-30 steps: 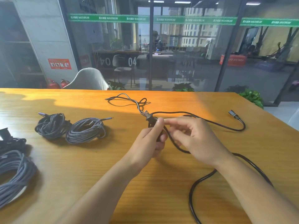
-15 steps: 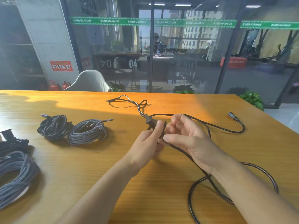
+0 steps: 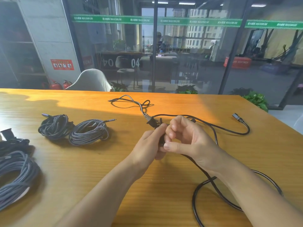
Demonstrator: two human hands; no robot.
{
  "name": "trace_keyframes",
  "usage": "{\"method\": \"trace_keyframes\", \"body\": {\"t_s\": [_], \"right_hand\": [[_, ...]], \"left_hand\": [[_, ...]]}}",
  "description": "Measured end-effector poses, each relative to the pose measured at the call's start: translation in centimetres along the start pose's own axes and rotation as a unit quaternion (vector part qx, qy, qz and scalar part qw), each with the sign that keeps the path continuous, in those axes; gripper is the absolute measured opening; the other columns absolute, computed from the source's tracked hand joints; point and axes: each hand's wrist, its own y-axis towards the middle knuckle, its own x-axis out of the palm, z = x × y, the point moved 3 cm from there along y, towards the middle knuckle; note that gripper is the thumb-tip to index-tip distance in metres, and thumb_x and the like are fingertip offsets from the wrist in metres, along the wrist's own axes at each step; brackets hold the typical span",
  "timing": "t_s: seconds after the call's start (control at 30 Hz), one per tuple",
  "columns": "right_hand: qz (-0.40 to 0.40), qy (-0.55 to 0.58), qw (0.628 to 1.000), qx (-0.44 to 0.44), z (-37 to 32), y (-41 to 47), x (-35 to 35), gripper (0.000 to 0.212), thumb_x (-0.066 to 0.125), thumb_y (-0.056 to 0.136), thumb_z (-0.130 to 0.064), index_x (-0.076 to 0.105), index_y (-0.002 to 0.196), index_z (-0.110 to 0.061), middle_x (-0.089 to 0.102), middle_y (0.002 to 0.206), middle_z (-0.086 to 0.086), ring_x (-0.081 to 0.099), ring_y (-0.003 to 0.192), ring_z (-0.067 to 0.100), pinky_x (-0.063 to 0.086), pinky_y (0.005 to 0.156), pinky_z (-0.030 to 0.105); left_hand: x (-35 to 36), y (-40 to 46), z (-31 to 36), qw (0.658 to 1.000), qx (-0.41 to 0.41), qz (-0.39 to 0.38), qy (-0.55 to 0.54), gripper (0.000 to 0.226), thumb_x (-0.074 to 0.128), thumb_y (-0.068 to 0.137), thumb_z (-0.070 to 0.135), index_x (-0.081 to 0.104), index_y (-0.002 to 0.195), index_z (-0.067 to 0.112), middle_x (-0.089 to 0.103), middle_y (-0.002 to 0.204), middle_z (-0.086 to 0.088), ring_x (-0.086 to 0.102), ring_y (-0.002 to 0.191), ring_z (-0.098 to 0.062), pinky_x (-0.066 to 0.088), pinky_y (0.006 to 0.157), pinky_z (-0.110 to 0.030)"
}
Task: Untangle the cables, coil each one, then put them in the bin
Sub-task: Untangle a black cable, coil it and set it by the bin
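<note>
A long black power cable (image 3: 214,126) sprawls over the wooden table (image 3: 82,169). Its plug (image 3: 151,122) sticks up just above my left hand (image 3: 150,145), which pinches the cable right behind the plug. My right hand (image 3: 188,140) is beside it, thumb and fingers curled around a strand of the same cable. The cable's other connector (image 3: 237,117) lies at the far right. A loose loop (image 3: 213,190) lies under my right forearm. A thinner dark cable (image 3: 129,99) lies twisted beyond the plug.
Two coiled braided cables (image 3: 55,126) (image 3: 89,132) sit at the left. A larger grey coil (image 3: 14,177) and a black bundle (image 3: 11,141) lie at the left edge. A glass wall and a white chair (image 3: 91,81) stand behind the table. No bin is in view.
My right hand has drawn in toward my left hand and curled, and the strand it holds now bends back to the plug. The loop on the table has shifted under my forearm.
</note>
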Motion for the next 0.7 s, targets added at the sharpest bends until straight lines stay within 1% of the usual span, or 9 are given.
{"method": "trace_keyframes", "body": {"t_s": [0.07, 0.17, 0.2, 0.27, 0.37, 0.47, 0.53, 0.6, 0.7], "right_hand": [[0.029, -0.061, 0.998, 0.014, -0.3, -0.1, -0.4, 0.024, 0.071, 0.093, 0.005, 0.049, 0.097, -0.005, 0.051, 0.091, 0.002, 0.057, 0.086, 0.015, 0.062, 0.078, 0.039], [0.059, -0.223, 0.972, 0.051, 0.1, -0.2, -1.6, 0.006, 0.067, 0.101, -0.019, 0.062, 0.104, -0.017, 0.059, 0.098, 0.003, 0.061, 0.093, 0.014, 0.064, 0.078, 0.043], [0.048, -0.258, 0.962, 0.076, 0.5, -0.2, -1.8, 0.006, 0.061, 0.104, -0.026, 0.064, 0.107, -0.022, 0.062, 0.1, 0.002, 0.062, 0.095, 0.015, 0.064, 0.079, 0.044], [-0.011, -0.257, 0.958, 0.124, 1.5, -0.2, -1.4, 0.023, 0.047, 0.111, -0.031, 0.067, 0.111, -0.022, 0.067, 0.095, 0.0, 0.066, 0.092, 0.019, 0.062, 0.082, 0.048], [-0.11, -0.167, 0.964, 0.173, 2.1, -0.5, 0.4, 0.035, 0.038, 0.113, -0.031, 0.067, 0.111, -0.011, 0.066, 0.086, 0.003, 0.065, 0.077, 0.021, 0.056, 0.073, 0.036], [-0.151, -0.158, 0.954, 0.204, 2.4, -0.8, 0.9, 0.034, 0.037, 0.114, -0.027, 0.063, 0.1, -0.009, 0.062, 0.08, 0.003, 0.06, 0.072, 0.017, 0.054, 0.07, 0.029], [-0.158, -0.163, 0.948, 0.225, 2.8, -0.8, 0.6, 0.035, 0.038, 0.114, -0.029, 0.06, 0.095, -0.009, 0.062, 0.083, 0.005, 0.06, 0.074, 0.018, 0.056, 0.07, 0.03], [-0.161, -0.161, 0.945, 0.234, 3.0, -0.8, 0.3, 0.036, 0.038, 0.114, -0.033, 0.058, 0.095, -0.01, 0.066, 0.085, 0.009, 0.066, 0.078, 0.02, 0.056, 0.073, 0.032], [-0.131, -0.178, 0.949, 0.223, 3.4, -0.4, -0.3, 0.037, 0.042, 0.111, -0.041, 0.055, 0.094, -0.012, 0.066, 0.078, 0.012, 0.072, 0.078, 0.025, 0.055, 0.073, 0.036]], "left_hand": [[-0.9, 0.3, 0.0, 0.999, 0.006, 0.054, 0.003, 0.052, 0.04, 0.111, 0.041, 0.058, 0.069, 0.015, 0.037, 0.06, -0.002, 0.029, 0.056, -0.019, 0.019, 0.06, -0.039], [-3.0, 0.8, 0.6, 0.987, 0.032, 0.152, -0.045, 0.051, 0.041, 0.11, 0.044, 0.062, 0.076, 0.012, 0.048, 0.062, -0.006, 0.036, 0.053, -0.02, 0.027, 0.056, -0.033], [-3.8, 0.8, 0.8, 0.981, 0.037, 0.179, -0.071, 0.05, 0.042, 0.11, 0.045, 0.062, 0.076, 0.013, 0.052, 0.064, -0.006, 0.039, 0.052, -0.019, 0.029, 0.055, -0.032], [-4.8, 0.8, 1.3, 0.971, 0.041, 0.204, -0.119, 0.049, 0.043, 0.11, 0.046, 0.06, 0.077, 0.014, 0.056, 0.065, -0.007, 0.045, 0.052, -0.021, 0.032, 0.055, -0.033], [-4.8, 0.7, 1.8, 0.965, 0.038, 0.167, -0.198, 0.045, 0.041, 0.11, 0.046, 0.056, 0.082, 0.014, 0.056, 0.066, -0.008, 0.05, 0.056, -0.024, 0.038, 0.058, -0.034], [-3.6, 0.3, 2.5, 0.945, 0.014, 0.084, -0.314, 0.038, 0.044, 0.109, 0.043, 0.052, 0.085, 0.015, 0.047, 0.068, -0.004, 0.045, 0.056, -0.022, 0.044, 0.054, -0.027], [-2.8, -0.2, 2.9, 0.94, -0.001, 0.013, -0.34, 0.039, 0.042, 0.11, 0.042, 0.05, 0.082, 0.016, 0.039, 0.064, 0.001, 0.038, 0.05, -0.016, 0.039, 0.049, -0.023], [-2.2, -0.6, 3.3, 0.942, -0.014, -0.049, -0.333, 0.043, 0.039, 0.109, 0.043, 0.049, 0.076, 0.018, 0.031, 0.058, 0.006, 0.028, 0.044, -0.01, 0.027, 0.046, -0.022], [-2.4, -0.8, 3.4, 0.942, -0.026, -0.089, -0.322, 0.044, 0.04, 0.106, 0.043, 0.048, 0.069, 0.021, 0.024, 0.055, 0.01, 0.015, 0.043, -0.008, 0.017, 0.045, -0.024]]}}
